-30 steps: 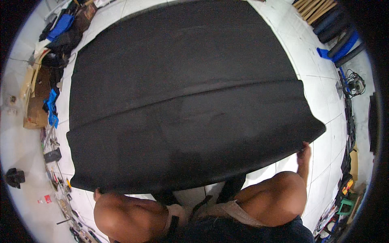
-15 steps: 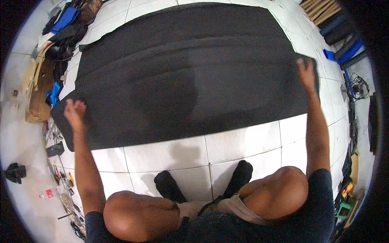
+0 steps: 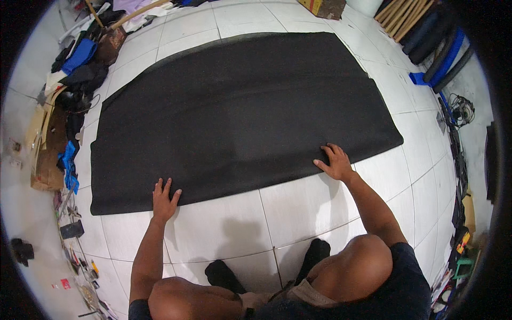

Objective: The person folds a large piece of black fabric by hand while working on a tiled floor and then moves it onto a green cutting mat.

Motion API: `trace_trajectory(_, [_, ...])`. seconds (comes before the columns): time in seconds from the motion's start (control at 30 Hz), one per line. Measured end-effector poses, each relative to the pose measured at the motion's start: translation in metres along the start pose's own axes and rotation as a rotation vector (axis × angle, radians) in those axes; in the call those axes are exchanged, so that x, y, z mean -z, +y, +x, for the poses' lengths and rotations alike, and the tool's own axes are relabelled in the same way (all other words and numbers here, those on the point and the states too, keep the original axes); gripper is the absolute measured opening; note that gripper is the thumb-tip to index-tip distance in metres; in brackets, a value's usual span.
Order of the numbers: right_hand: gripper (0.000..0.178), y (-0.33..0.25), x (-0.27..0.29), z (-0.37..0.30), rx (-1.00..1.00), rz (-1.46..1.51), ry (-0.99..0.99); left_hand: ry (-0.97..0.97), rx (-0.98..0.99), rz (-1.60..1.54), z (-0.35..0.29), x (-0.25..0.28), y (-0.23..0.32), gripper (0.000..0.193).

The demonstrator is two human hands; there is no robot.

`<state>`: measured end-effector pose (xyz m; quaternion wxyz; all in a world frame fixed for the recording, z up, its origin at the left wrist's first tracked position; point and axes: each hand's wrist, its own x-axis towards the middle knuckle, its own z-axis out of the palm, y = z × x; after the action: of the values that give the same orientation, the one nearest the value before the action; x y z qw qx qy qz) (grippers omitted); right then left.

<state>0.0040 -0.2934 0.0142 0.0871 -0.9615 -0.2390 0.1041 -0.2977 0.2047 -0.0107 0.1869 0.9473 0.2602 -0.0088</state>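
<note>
A large sheet of black fabric [image 3: 240, 117] lies spread on the white tiled floor in front of me, its near edge running slantwise from lower left to upper right. My left hand [image 3: 166, 200] rests at that near edge, left of the middle, with fingers spread on the cloth. Farther right, my right hand [image 3: 336, 161] also lies on the near edge, fingers apart and palm down. Neither hand grips the fabric. Soft wrinkles cross the middle of the sheet.
White floor tiles [image 3: 218, 229] surround the fabric. A cardboard box [image 3: 49, 173] and piled cloth stand along the left wall, with small tools below. Wooden sticks [image 3: 404, 18] and dark and blue rolls [image 3: 448, 56] lean at upper right. A box [image 3: 323, 7] sits at the back.
Both hands have come inward and nearer from the fabric's side corners to its near edge. The fabric now lies flatter, its right corner lowered to the floor.
</note>
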Motion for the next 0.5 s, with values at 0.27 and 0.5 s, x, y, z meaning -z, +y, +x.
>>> trace_trajectory(0.27, [0.064, 0.038, -0.016, -0.041, -0.485, 0.285, 0.479, 0.663, 0.499, -0.072, -0.025, -0.012, -0.052, 0.056])
trace_trajectory(0.5, [0.035, 0.092, -0.056, -0.002, -0.818, 1.678, 0.216, 0.516, 0.934, -1.647, -0.011, -0.003, -0.165, 0.037])
